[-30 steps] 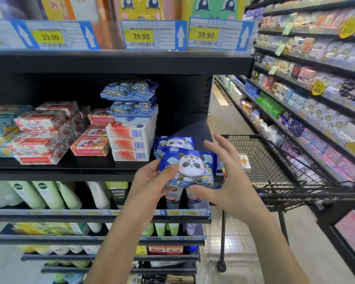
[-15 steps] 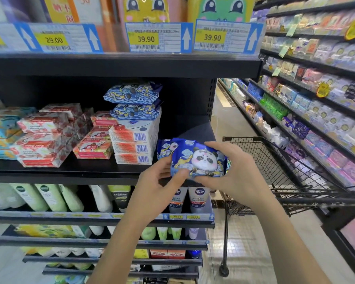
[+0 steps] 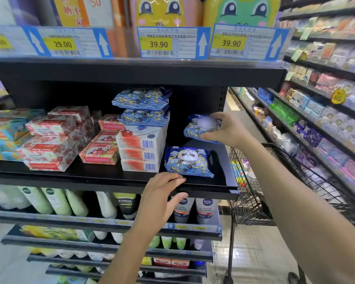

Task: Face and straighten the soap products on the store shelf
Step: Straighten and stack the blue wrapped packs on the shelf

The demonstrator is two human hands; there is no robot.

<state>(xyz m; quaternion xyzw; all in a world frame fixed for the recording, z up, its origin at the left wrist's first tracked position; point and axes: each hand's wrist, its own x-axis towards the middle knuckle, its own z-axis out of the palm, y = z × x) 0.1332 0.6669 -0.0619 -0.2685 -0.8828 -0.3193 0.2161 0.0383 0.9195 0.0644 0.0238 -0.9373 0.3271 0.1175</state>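
Tags (image 3: 173,43) reading 39.90, our right hand (image 3: 228,130) gripping panda soap pack (image 3: 201,128), left hand (image 3: 160,193) resting on shelf edge (image 3: 90,181) above Nivea Men tubes (image 3: 206,210).

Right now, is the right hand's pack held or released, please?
Held: the right hand grips the pack, thumb under, fingers over. Whether it touches the shelf, cannot tell.

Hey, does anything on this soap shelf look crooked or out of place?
Yes. Two blue panda packs lie tilted on top of the white soap boxes, a different product. A third panda pack lies alone at the shelf front, slightly askew. The right grip holds a fourth pack farther back.
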